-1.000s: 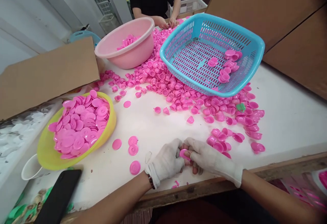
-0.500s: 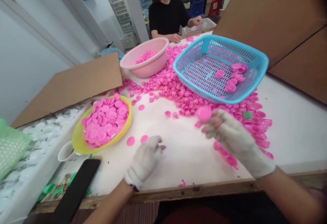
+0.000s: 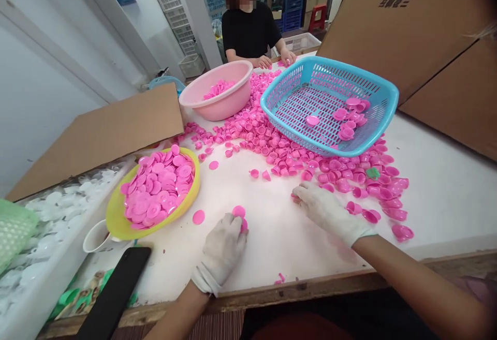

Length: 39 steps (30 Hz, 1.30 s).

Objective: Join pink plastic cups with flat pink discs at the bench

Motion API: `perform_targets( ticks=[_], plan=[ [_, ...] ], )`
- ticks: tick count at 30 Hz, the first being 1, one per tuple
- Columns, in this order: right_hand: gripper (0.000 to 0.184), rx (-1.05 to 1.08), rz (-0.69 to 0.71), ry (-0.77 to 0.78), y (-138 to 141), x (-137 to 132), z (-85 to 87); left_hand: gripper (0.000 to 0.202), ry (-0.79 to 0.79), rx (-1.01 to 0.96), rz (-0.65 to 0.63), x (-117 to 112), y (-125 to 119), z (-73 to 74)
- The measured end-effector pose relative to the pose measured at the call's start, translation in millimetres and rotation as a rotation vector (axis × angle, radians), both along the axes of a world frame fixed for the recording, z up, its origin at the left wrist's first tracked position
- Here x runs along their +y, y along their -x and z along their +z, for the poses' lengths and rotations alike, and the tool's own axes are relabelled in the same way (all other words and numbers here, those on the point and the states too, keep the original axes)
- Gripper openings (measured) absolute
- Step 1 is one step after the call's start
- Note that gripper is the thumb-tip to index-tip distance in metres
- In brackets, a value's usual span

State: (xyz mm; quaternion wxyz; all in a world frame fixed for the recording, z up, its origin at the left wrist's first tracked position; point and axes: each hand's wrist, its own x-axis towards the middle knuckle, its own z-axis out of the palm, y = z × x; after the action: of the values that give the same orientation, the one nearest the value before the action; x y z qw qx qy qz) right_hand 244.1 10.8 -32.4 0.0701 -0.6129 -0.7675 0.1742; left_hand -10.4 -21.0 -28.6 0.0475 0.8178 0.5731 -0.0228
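Observation:
My left hand (image 3: 224, 251), in a white glove with bare fingertips, rests low on the white table. Its thumb and fingers close on a flat pink disc (image 3: 244, 225). A second pink disc (image 3: 238, 210) lies just beyond the fingers, and another disc (image 3: 198, 217) is off to the left. My right hand (image 3: 330, 213), gloved likewise, reaches down to the tabletop at the near edge of a heap of small pink cups (image 3: 287, 156). Its fingers are together, with a bit of pink showing at the tips; most of that piece is hidden.
A blue basket (image 3: 382, 133) with several pink pieces sits on the heap. Left stand a yellow bowl (image 3: 116, 226) of discs, a white cup (image 3: 93, 241) and a black phone (image 3: 120, 288). Behind are a pink basin (image 3: 229, 107), a co-worker (image 3: 250, 32) and a large carton (image 3: 435, 45).
My right hand has let go of the pink piece it held up and dropped to the table. One more pink piece lies in the basket. My left hand has closed on a disc.

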Motion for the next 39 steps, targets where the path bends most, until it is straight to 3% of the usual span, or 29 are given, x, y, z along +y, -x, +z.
perform_targets(
  ticks=[2,5,8,10,14,17,21,25,28,32,39],
  plan=[
    [0.016,0.232,0.001,0.156,5.6,-9.9,0.5,0.021,-0.027,0.028,-0.049,-3.3,-3.7,-3.3],
    [0.019,0.528,-0.052,0.542,10.4,-21.6,-1.5,0.025,-0.055,-0.015,-0.035,-2.7,-0.9,-8.6],
    [0.018,0.594,-0.138,0.737,8.9,-23.3,-2.5,0.023,-0.01,-0.277,0.067,4.2,3.0,-6.7],
    [0.014,0.564,-0.187,0.718,6.1,-21.7,0.5,0.019,0.123,-0.563,0.171,8.8,-0.4,0.2],
    [0.006,0.564,-0.215,0.402,5.4,-23.1,14.9,0.02,0.542,-1.103,0.348,10.3,-28.9,17.9],
    [0.009,0.742,-0.145,0.433,9.1,-27.9,23.9,0.022,0.76,-1.29,0.381,7.0,-58.3,24.0],
    [0.006,0.836,-0.259,0.585,9.8,-33.1,21.1,0.022,0.86,-1.238,0.321,3.7,-80.7,16.2],
    [0.004,0.772,-0.342,0.657,6.6,-37.1,3.0,0.017,0.884,-1.113,0.303,4.1,-83.4,-2.1],
    [0.003,0.841,-0.346,0.713,6.4,-38.6,-10.0,0.011,0.988,-1.06,0.349,8.1,-84.2,-11.0],
    [0.001,0.911,-0.346,0.832,7.8,-35.8,-12.9,0.015,1.125,-1.052,0.388,18.5,-87.5,-11.5],
    [0.002,0.883,-0.256,0.956,2.7,-24.3,-3.6,0.022,1.158,-0.936,0.317,31.1,-90.2,-7.1]
  ],
)
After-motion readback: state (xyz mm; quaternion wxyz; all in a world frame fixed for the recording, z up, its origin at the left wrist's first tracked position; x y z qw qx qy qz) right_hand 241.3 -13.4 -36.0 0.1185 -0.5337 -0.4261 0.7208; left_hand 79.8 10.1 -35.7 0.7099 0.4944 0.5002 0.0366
